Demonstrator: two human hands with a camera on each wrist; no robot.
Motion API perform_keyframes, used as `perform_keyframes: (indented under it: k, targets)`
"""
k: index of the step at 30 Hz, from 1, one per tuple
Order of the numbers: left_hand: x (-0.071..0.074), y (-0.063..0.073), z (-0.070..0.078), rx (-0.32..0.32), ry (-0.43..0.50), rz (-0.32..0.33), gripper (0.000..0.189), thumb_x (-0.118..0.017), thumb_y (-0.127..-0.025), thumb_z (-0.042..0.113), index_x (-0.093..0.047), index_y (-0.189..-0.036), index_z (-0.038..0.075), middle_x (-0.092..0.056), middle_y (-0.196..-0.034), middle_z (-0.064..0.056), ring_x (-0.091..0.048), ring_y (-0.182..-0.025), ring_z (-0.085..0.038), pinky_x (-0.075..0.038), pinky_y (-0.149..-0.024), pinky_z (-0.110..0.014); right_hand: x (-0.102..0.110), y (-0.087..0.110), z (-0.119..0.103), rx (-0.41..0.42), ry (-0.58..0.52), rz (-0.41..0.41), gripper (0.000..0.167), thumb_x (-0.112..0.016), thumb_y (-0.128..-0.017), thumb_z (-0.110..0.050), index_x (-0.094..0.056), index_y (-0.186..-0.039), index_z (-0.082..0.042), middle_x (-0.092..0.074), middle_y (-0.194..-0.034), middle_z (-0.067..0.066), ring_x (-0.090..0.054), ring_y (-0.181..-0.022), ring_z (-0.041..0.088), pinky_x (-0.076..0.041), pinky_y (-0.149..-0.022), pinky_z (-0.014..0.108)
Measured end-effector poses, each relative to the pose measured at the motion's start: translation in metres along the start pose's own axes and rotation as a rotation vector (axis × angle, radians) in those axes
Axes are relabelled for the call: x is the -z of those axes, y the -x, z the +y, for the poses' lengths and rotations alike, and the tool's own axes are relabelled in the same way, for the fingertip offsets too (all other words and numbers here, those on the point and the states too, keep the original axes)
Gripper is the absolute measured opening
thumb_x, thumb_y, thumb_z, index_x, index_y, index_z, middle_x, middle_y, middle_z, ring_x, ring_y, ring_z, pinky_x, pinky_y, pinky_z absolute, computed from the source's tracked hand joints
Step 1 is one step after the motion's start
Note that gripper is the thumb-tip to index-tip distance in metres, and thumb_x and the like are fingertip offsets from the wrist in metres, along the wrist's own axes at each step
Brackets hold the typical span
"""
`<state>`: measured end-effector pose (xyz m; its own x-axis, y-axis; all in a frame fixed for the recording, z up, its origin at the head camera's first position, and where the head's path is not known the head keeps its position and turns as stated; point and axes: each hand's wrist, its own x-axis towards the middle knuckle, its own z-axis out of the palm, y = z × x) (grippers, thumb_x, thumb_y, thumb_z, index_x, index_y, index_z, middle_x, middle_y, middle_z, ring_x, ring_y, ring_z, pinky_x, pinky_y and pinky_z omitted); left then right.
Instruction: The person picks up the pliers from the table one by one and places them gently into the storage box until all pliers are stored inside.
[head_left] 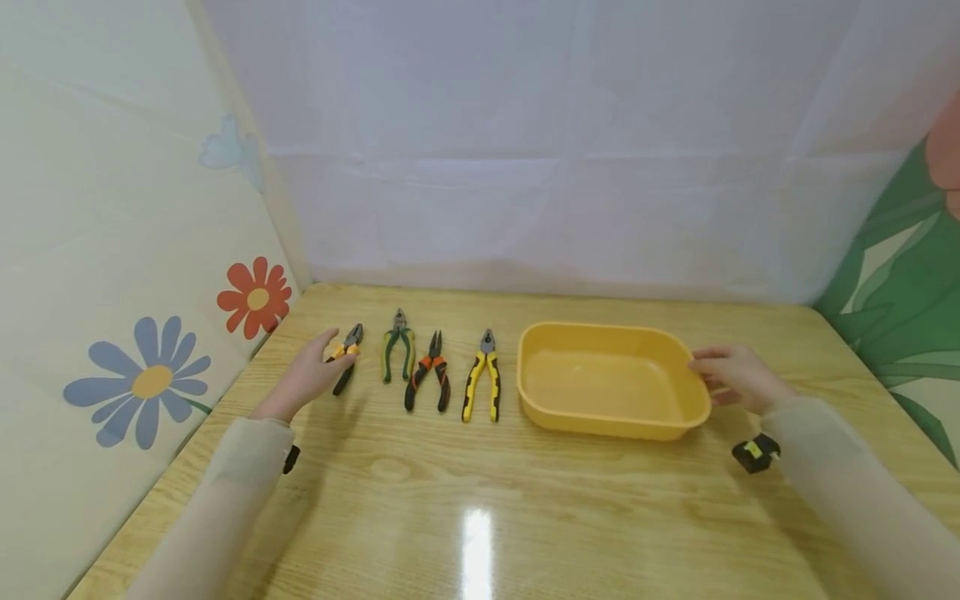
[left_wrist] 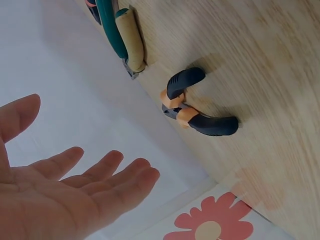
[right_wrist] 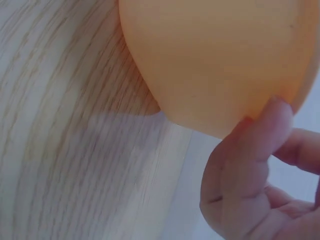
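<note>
The leftmost pliers (head_left: 348,354), with orange and black handles, lie on the table beneath and beside my left hand (head_left: 313,371). In the left wrist view that hand (left_wrist: 75,195) has its fingers extended and holds nothing, apart from these pliers (left_wrist: 187,112). My right hand (head_left: 738,379) grips the right end of a yellow plastic basin (head_left: 611,423). Its curled fingers (right_wrist: 250,160) meet the basin's outer wall (right_wrist: 210,65) in the right wrist view, with the thumb up at the rim. The inside of the basin shows no contents.
Green-handled pliers (head_left: 399,343), orange-and-black long-nose pliers (head_left: 429,373) and yellow-and-black pliers (head_left: 482,377) lie in a row left of the basin. A pale cloth wall (head_left: 562,208) rises behind the wooden table (head_left: 390,500); a flower-printed panel (head_left: 112,250) borders the left.
</note>
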<state>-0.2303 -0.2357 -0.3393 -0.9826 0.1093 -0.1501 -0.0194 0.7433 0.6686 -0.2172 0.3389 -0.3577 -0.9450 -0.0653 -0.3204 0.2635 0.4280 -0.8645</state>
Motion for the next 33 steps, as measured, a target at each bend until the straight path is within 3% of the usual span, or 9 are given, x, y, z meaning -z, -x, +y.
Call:
perform_keyframes:
  k: [8,21,28,33]
  targets:
    - [0.006,-0.002,-0.006,0.037,0.000,-0.005,0.077,-0.049,-0.102,0.033,-0.007,-0.153,-0.005,-0.011,-0.154,-0.034,-0.014,-0.138,-0.053,-0.022,-0.106,-0.066,0.002,0.000,0.001,-0.022,-0.021,-0.034,0.060,-0.049,-0.098,-0.011,-0.020,-0.141,0.020,-0.061,-0.082,-0.009,-0.060,-0.072,0.006,-0.055,-0.064,0.028]
    - [0.005,-0.005,-0.013,0.059,-0.065,-0.024,0.077,-0.051,-0.102,0.026,-0.005,-0.151,-0.011,-0.010,-0.150,-0.040,-0.012,-0.137,-0.056,-0.020,-0.107,-0.066,0.001,0.002,0.002,-0.011,-0.007,-0.049,0.063,-0.047,-0.097,-0.010,-0.017,-0.143,0.019,-0.061,-0.085,-0.009,-0.060,-0.075,0.006,-0.055,-0.065,0.028]
    - [-0.002,-0.013,-0.023,0.058,-0.201,0.004,0.081,-0.053,-0.101,0.029,-0.003,-0.150,-0.013,-0.011,-0.147,-0.044,-0.016,-0.134,-0.058,-0.022,-0.106,-0.066,0.001,0.003,0.001,-0.031,0.003,-0.051,0.063,-0.046,-0.098,-0.012,-0.016,-0.144,0.019,-0.061,-0.087,-0.007,-0.059,-0.075,0.007,-0.055,-0.065,0.028]
    - [-0.009,-0.017,-0.029,0.019,-0.303,0.046,0.084,-0.054,-0.100,0.032,-0.005,-0.148,-0.016,-0.016,-0.145,-0.045,-0.020,-0.132,-0.058,-0.026,-0.104,-0.066,0.001,0.005,-0.001,-0.042,0.004,-0.054,0.062,-0.045,-0.098,-0.012,-0.016,-0.144,0.018,-0.061,-0.088,-0.007,-0.059,-0.075,0.007,-0.055,-0.065,0.028]
